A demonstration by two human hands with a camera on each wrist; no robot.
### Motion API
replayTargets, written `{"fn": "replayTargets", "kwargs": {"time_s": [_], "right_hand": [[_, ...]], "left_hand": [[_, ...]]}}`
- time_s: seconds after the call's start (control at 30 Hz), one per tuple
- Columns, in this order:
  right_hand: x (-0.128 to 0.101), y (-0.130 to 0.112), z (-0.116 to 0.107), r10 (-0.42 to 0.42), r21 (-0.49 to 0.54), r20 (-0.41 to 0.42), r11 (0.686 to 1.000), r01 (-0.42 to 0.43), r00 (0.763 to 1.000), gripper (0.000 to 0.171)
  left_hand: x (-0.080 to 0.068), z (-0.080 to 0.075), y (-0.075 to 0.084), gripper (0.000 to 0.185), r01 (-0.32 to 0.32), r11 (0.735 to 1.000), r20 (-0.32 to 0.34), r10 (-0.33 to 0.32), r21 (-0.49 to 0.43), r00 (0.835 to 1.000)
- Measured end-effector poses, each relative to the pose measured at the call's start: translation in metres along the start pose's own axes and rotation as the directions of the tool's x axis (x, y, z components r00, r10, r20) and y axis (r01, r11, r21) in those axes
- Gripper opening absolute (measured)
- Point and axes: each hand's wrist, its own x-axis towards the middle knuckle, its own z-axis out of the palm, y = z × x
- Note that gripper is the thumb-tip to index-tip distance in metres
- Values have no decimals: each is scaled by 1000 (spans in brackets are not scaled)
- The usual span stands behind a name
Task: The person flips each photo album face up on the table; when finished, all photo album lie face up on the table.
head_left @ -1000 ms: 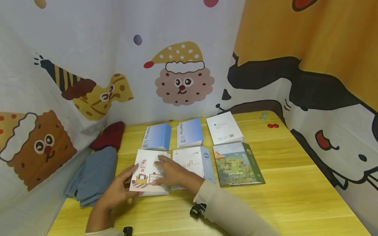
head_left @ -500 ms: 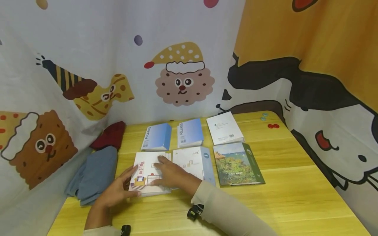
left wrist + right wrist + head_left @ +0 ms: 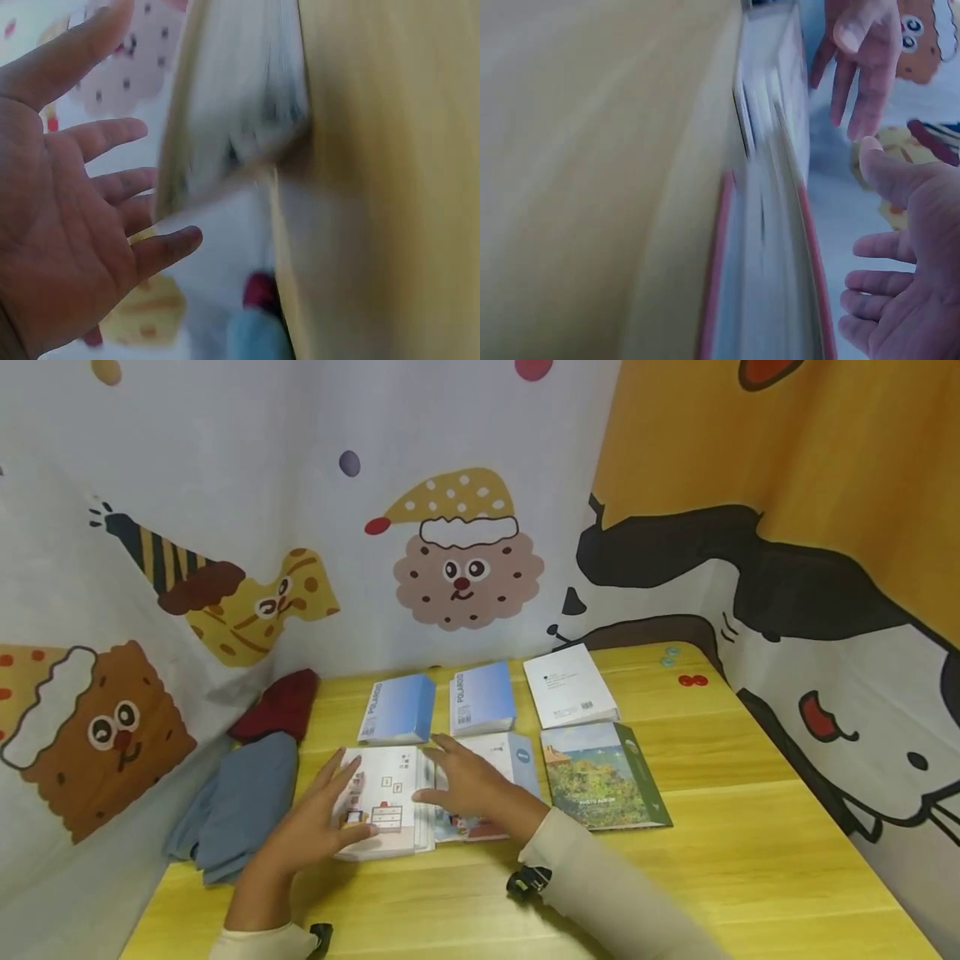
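Observation:
A white photo album [image 3: 395, 814] with a drawn room on its cover lies at the front left of the rows. My left hand [image 3: 311, 822] hovers at its left side with fingers spread; the left wrist view shows the palm and straight fingers beside the blurred album [image 3: 232, 97], holding nothing. My right hand [image 3: 480, 789] is spread above a white album with a blue spine [image 3: 524, 756], which it partly covers. From the right wrist, the relaxed right hand [image 3: 919, 277] appears next to a red-edged album [image 3: 810, 247], gripping nothing.
Two blue POLAROID albums [image 3: 393, 706] [image 3: 483, 697] and a white album [image 3: 570, 685] form the back row. A green-spined landscape album [image 3: 600, 777] lies front right. Folded blue-grey cloth [image 3: 247, 810] and dark red cloth [image 3: 281, 706] sit at the table's left edge.
The drawn-room album has settled flatter on the table. My right hand has come off its cover and shifted right; my left hand has loosened and risen slightly.

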Motion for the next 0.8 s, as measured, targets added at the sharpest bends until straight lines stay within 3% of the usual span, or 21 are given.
{"fn": "replayTargets", "kwargs": {"time_s": [0.23,0.4,0.63,0.8], "right_hand": [[-15,33,-27,-28,66,-88,997,33,996,78],[-29,56,-42,-33,71,-162,996,45,986,73],[-45,83,-55,20,118,-115,993,-6,993,75],[-51,101,-56,24,120,-101,993,-12,995,73]], "left_hand": [[27,18,39,105,-99,989,38,96,106,995],[43,38,66,99,-119,989,77,112,91,991],[54,61,96,91,-116,992,166,107,47,980],[63,74,112,89,-156,987,194,147,34,970]]}}
